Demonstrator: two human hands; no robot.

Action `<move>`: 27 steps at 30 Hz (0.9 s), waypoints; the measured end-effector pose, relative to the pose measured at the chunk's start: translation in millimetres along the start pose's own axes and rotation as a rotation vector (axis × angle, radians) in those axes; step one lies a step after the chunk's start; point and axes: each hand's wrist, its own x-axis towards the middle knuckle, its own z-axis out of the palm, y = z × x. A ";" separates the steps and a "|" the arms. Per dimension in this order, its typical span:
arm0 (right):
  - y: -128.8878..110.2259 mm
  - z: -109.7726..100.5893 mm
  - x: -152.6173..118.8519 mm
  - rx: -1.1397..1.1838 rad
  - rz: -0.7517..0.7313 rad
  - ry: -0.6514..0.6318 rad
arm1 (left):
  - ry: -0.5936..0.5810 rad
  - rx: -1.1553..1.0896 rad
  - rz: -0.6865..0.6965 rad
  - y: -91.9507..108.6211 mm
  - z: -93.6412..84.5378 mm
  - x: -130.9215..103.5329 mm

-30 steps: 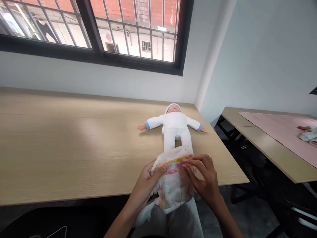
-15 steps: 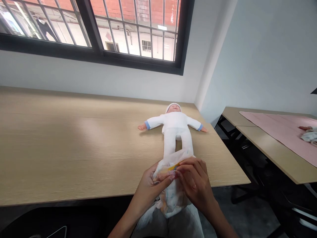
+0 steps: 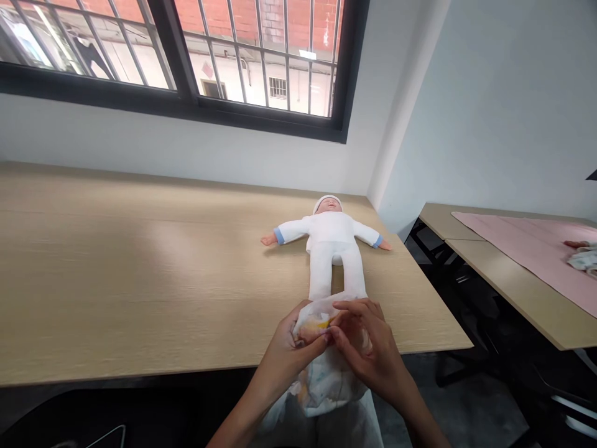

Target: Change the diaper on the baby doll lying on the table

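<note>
A thin white diaper point(image 3: 329, 389) with orange and yellow printing hangs at the table's front edge, over my lap. My left hand point(image 3: 291, 342) is closed round its left side, thumb pressed on top. My right hand point(image 3: 366, 345) pinches the material near a yellow patch, with its thumb and fingertips close to my left thumb. The fingers cover part of the diaper's upper edge. Just beyond my hands a baby doll point(image 3: 331, 233) in white clothes and a white cap lies on its back, arms spread and legs toward me.
The doll lies on a wooden table point(image 3: 140, 280) near its right end. A barred window point(image 3: 261, 62) is in the wall behind. At the right, another table carries a pink cloth point(image 3: 522, 249) and some pale fabric point(image 3: 585, 258). A black chair point(image 3: 140, 410) stands at lower left.
The diaper's upper edge has dropped slightly off the doll's legs. My right index finger has lifted and straightened, while the thumb stays at the yellow patch. My left hand keeps its hold.
</note>
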 end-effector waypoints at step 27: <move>19.1 -11.2 -0.9 0.455 0.322 0.292 | -0.037 -0.136 -0.100 -5.8 -6.9 -0.1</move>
